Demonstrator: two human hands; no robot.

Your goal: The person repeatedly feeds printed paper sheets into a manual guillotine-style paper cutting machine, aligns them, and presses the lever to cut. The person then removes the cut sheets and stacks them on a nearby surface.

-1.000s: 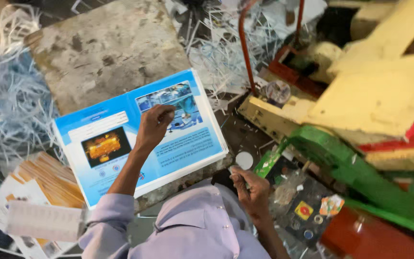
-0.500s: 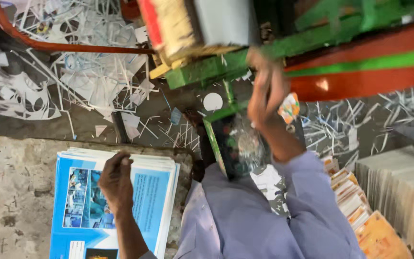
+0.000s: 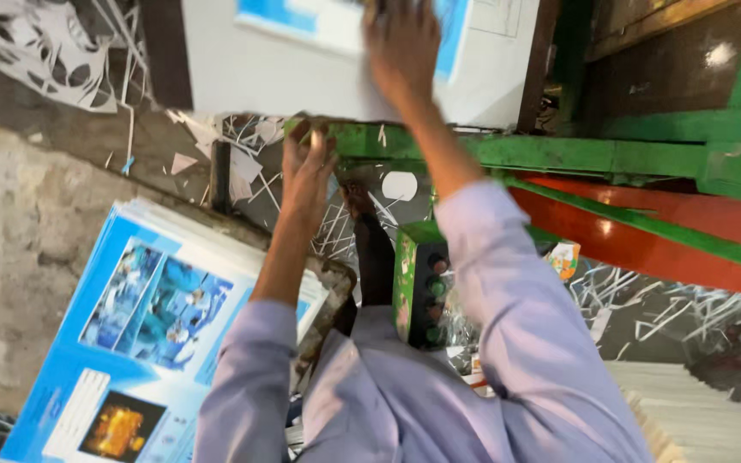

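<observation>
The view now sits closer over the green machine frame (image 3: 508, 153), whereas a second ago it looked down on the whole bench. The left hand (image 3: 306, 167), which pressed on the stack of blue printed sheets (image 3: 143, 334) a second ago and half a second ago, is off it now and reaches to the near edge of the frame. The right hand (image 3: 403, 47), low by the person's body a second ago, is stretched far forward and lies flat on a white sheet (image 3: 302, 69) on the machine bed.
</observation>
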